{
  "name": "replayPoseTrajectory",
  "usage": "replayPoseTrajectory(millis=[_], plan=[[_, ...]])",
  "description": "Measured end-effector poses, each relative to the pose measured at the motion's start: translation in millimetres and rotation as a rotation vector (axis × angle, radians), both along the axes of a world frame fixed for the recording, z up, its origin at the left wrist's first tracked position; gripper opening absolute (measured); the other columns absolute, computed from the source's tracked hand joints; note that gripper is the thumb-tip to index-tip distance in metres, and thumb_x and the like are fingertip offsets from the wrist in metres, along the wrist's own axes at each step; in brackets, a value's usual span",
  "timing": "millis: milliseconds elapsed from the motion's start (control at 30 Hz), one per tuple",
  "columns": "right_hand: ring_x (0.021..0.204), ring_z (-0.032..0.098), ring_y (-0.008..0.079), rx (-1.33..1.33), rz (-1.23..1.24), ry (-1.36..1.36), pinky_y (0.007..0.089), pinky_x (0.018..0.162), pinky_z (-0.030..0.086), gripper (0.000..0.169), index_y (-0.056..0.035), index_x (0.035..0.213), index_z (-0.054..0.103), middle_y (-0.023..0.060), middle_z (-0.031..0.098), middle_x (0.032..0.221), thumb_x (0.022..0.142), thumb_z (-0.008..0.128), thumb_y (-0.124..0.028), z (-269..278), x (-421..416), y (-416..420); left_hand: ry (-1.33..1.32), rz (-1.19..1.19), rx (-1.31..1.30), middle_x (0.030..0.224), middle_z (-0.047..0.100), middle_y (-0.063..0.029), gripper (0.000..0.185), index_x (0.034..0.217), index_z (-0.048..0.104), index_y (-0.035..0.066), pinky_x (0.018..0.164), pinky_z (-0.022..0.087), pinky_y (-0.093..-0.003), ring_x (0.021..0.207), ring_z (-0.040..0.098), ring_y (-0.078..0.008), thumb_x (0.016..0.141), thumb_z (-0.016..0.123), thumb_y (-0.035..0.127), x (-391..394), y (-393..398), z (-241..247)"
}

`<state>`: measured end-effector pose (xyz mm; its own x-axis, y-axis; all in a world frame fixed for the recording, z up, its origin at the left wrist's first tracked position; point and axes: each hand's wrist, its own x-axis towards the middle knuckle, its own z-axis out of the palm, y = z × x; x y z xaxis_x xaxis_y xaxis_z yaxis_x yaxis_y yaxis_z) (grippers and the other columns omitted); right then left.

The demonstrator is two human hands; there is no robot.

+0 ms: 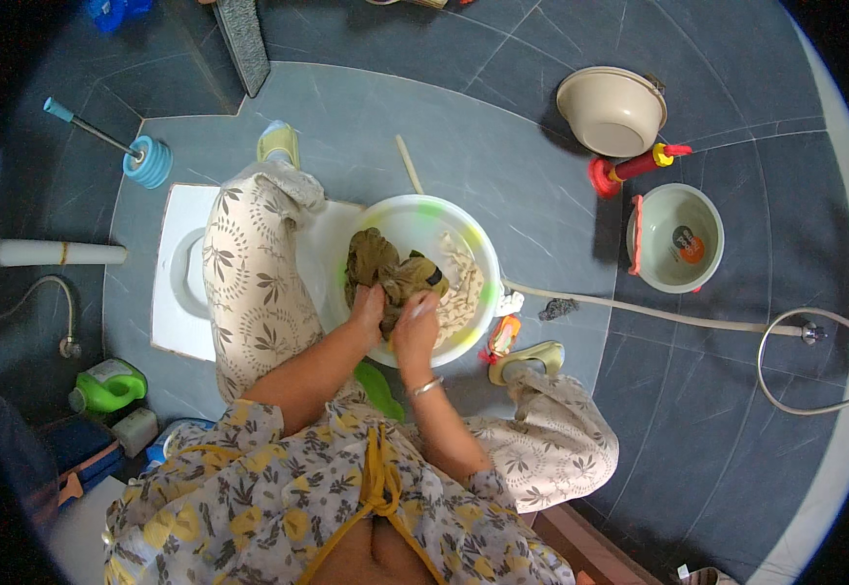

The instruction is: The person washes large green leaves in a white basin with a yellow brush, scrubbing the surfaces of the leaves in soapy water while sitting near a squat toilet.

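Over a large white plastic basin [486, 234] with green and yellow patches, my left hand [369, 314] grips a bunched olive-brown cloth [374, 256]. Close beside it, my right hand [417, 322], with a silver bangle at the wrist, is closed on the same cloth. A small black patch shows on the cloth's right part. Cream patterned fabric [461, 285] lies in the basin to the right of the cloth. The folds in my fingers are partly hidden by the hands.
A hose [644, 311] runs from the right wall to the basin. A squat toilet [183, 322] lies left, near a toilet brush [148, 161] and a green bottle [108, 385]. A beige basin [607, 110], a plunger [636, 167] and a grey-green basin [669, 241] are at right. A soap packet [505, 335] lies near my foot.
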<state>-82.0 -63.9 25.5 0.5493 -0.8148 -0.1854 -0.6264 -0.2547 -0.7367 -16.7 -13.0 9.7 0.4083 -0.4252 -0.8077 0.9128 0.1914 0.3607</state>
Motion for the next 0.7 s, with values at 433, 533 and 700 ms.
replayPoseTrajectory(millis=[433,533,700], plan=[[0.06,0.043,0.0161,-0.078,-0.533,0.004,0.0341,0.054,0.036,0.033,-0.0001,0.072,0.051,0.0041,0.05,0.065,0.089,0.047,-0.028,-84,-61,-167,-0.689,-0.726,0.762,0.131,0.029,-0.023,0.067,0.135,0.021,0.009,0.093,0.036,-0.0463,0.116,0.035,-0.0399,0.082,0.054,0.031,-17,2,-62],[0.061,0.049,0.0201,0.056,-0.564,-0.156,0.0336,0.058,0.041,0.024,-0.001,0.084,0.054,0.0093,0.056,0.069,0.081,0.058,-0.024,-156,-112,-226,-1.14,-1.037,0.848,0.137,0.017,-0.0248,0.076,0.138,0.017,0.015,0.095,0.034,-0.0475,0.122,0.025,-0.046,0.079,0.058,0.037,-17,-23,-11],[0.092,0.053,0.0381,-0.139,0.057,0.348,0.0425,0.08,0.043,0.044,-0.0102,0.11,0.05,0.0175,0.057,0.099,0.071,0.066,-0.024,-184,-122,-233,-1.123,-1.638,0.853,0.142,0.009,-0.021,0.077,0.139,0.02,0.022,0.088,0.042,-0.0475,0.126,0.019,-0.045,0.077,0.06,0.044,-24,-43,-26]])
